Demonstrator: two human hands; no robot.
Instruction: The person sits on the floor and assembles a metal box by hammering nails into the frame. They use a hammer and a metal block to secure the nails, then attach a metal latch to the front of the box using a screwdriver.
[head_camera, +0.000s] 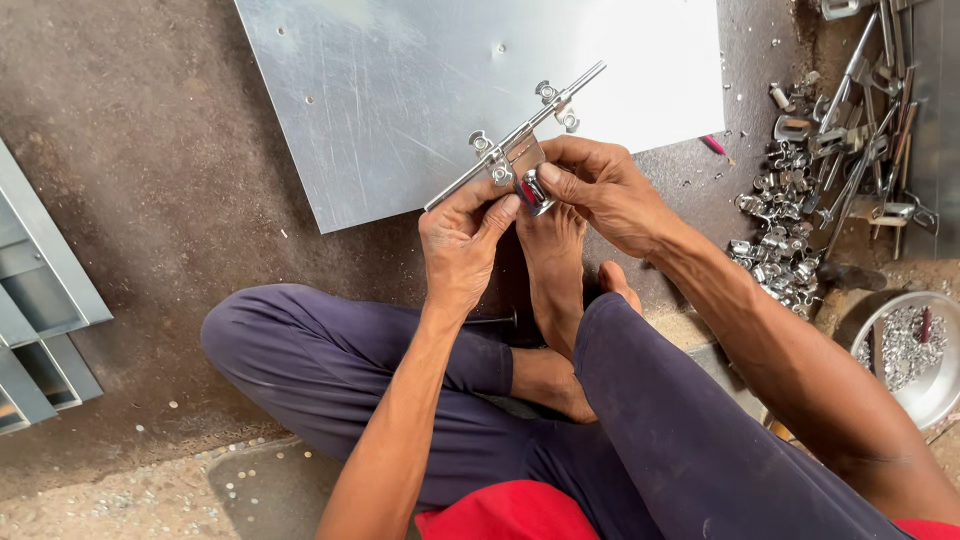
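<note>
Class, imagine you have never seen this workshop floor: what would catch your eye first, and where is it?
At centre, both hands, the left hand and the right hand, grip a shiny steel sliding door bolt with a long rod over a bare foot. Behind it lies a large scratched sheet of silvery metal on the brown ground. At right sits a heap of small shiny metal fittings, with a round metal bowl of tiny parts below it.

Rough dirt floor (150, 150), daylit.

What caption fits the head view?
Both hands, left hand and right hand, hold a metal door latch bolt over a steel sheet.
</note>
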